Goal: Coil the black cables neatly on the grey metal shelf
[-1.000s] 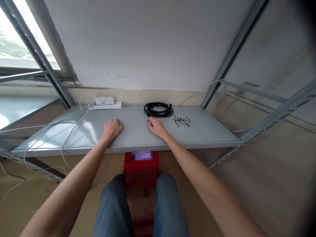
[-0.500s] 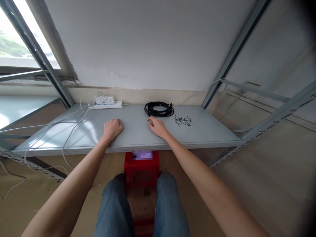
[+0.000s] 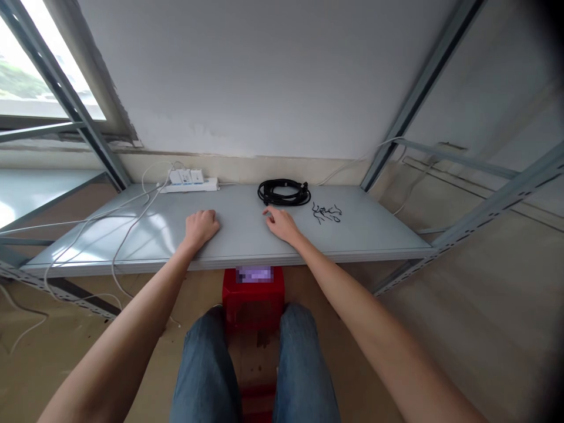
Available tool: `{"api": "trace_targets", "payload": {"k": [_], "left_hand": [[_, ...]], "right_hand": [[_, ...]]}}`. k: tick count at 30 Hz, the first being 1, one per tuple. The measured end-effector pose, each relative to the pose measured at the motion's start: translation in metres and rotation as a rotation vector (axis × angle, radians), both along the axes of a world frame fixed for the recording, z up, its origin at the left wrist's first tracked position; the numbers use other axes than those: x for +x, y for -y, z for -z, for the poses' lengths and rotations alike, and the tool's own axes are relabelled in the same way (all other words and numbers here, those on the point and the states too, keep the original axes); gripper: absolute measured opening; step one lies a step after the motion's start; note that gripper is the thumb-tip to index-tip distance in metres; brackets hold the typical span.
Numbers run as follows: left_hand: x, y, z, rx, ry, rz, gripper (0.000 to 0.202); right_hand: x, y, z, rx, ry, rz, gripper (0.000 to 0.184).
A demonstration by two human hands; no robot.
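Observation:
My left hand [image 3: 201,228] rests on the grey metal shelf [image 3: 238,238], its fingers curled into a loose fist with nothing visible in it. To its right, my right hand [image 3: 281,224] also lies on the shelf, the index finger reaching out and apart from the other, bent fingers; it holds nothing. Just beyond that hand is a coiled black cable [image 3: 284,192], close to the fingertip but seemingly not gripped. Several short black twist ties [image 3: 326,213] lie in a loose heap to the right of the coil.
A white power strip [image 3: 189,186] with plugs sits at the back left, and white cords [image 3: 127,238] trail from it over the front edge. Metal uprights [image 3: 399,126] frame the shelf. Below stands a red plastic stool [image 3: 253,299] between my knees.

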State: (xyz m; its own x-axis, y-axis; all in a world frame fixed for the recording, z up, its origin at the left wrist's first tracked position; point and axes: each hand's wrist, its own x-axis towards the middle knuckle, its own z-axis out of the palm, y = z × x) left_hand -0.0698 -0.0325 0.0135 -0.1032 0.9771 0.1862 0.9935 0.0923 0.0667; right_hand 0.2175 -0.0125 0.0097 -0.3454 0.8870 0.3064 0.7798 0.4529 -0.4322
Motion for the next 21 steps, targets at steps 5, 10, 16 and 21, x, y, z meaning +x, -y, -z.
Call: {"api": "trace_targets", "payload": {"k": [5,10,16,21], "left_hand": [[0.0005,0.0008,-0.0008,0.002,0.001,0.004,0.037],[0.0005,0.0013,-0.0014,-0.001,0.014,0.005,0.039],[-0.0005,-0.0005,0.0004,0.004,0.026,0.005,0.039],[-0.001,-0.0005,0.0008,0.006,0.016,0.008,0.038]], "right_hand": [[0.0001,-0.0012,0.001,0.0,-0.004,0.004,0.035],[0.0006,-0.0028,0.0024,0.011,-0.018,-0.005,0.032],[0.0008,-0.0043,0.0035,0.018,-0.026,-0.012,0.029],[-0.0005,-0.0016,-0.0006,0.011,-0.012,0.0,0.026]]}}
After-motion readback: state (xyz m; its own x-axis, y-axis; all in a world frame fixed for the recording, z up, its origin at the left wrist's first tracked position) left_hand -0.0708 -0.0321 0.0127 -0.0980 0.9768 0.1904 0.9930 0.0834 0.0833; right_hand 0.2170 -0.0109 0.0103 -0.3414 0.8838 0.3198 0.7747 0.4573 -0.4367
